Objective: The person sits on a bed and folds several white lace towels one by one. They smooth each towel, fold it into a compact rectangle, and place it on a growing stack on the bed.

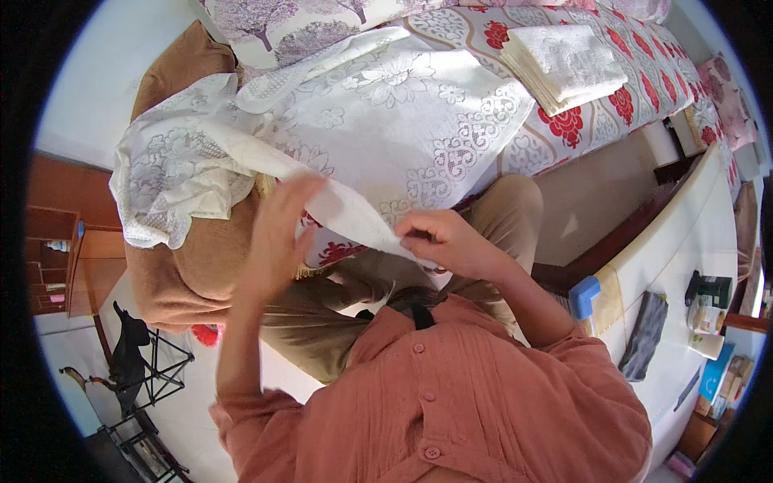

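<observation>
the right hand (pixel 455 243) pinches white lace cloth (pixel 382 105); the blurred left hand (pixel 278 229) has thumb and fingers apart.

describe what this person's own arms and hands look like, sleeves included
The left hand, blurred, and right hand are ungloved, with no watch visible. Forearms are bare; loose terracotta fabric sleeves end near the elbows, matching the button-front shirt.
</observation>
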`<state>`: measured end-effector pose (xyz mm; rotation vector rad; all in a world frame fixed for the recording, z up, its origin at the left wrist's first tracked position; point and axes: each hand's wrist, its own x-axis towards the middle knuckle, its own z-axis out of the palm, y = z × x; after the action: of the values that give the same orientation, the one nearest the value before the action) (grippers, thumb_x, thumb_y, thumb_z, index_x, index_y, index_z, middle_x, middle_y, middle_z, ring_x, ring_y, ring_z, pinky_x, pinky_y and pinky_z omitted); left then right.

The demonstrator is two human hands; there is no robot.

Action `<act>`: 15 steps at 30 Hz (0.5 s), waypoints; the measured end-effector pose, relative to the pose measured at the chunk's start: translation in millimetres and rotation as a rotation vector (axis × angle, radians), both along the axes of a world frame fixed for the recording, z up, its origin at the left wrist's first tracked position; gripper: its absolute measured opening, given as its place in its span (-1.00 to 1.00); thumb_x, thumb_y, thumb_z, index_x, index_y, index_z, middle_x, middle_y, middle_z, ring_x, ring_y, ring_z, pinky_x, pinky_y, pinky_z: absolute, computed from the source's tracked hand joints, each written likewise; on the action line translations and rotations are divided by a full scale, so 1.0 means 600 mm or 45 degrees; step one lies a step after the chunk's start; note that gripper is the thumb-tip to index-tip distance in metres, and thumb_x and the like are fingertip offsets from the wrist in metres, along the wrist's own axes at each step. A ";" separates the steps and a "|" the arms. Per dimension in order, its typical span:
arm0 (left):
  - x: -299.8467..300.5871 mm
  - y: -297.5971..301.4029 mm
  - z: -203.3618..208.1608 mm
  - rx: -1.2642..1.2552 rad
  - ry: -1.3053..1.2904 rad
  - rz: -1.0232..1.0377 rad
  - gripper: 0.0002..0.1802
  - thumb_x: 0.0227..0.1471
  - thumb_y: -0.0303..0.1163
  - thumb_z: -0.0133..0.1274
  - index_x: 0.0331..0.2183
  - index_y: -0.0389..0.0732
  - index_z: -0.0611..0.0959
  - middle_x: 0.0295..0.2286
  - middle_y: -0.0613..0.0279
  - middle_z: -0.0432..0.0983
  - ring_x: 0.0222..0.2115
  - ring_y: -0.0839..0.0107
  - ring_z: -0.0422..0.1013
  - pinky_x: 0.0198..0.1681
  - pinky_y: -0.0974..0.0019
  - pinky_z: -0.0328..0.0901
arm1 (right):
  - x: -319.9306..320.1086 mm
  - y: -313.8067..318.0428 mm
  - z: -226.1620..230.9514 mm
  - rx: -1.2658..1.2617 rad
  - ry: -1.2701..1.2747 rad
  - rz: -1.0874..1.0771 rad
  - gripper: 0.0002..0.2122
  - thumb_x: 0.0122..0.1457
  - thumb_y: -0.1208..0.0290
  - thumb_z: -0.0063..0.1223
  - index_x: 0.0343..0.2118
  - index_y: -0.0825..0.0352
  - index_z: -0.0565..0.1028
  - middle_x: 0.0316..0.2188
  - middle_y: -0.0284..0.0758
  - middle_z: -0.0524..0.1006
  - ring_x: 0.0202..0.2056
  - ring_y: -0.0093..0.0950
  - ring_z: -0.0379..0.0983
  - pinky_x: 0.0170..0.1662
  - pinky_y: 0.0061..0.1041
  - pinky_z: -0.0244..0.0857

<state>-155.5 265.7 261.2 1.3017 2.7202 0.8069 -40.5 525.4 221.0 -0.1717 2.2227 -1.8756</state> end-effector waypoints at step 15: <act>-0.444 -0.214 0.092 -0.179 0.724 0.865 -0.57 0.16 -0.23 -0.05 0.07 -0.02 0.52 -0.08 0.02 0.55 -0.06 0.02 0.46 0.02 0.03 0.31 | -0.123 0.201 0.269 0.876 0.804 -0.480 -0.83 0.19 0.36 0.13 -0.32 0.39 0.49 -0.37 -0.45 0.48 -0.25 -0.64 0.36 -0.12 -0.62 0.26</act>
<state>-421.7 137.5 316.7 0.6223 3.6636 0.2416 -114.5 645.7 382.7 -0.2598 3.3962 -1.1572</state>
